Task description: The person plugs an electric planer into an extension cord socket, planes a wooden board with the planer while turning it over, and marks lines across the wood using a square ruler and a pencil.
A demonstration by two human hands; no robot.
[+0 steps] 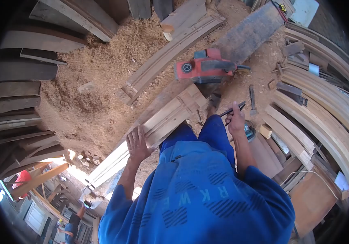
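Observation:
My left hand point(138, 145) lies flat with fingers stretched on the edge of a long grooved wooden panel point(168, 118), which runs diagonally in front of my legs. The panel's upper end has a crosspiece joined to it. My right hand point(235, 121) is closed around a slim black pen-like tool point(239, 106), held above my right knee, apart from the panel. Its exact kind is unclear. Beyond the panel's upper end sits a red electric planer point(209, 67) with a dark body side and a cable at its rear.
Sawdust covers the ground point(89, 89). A grooved wooden piece point(170, 57) lies ahead. A hammer-like tool point(252, 99) and a teal power tool point(249, 131) lie right. Stacked boards point(317, 118) line the right, dark planks point(19, 73) the left. Another person point(72, 227) is at lower left.

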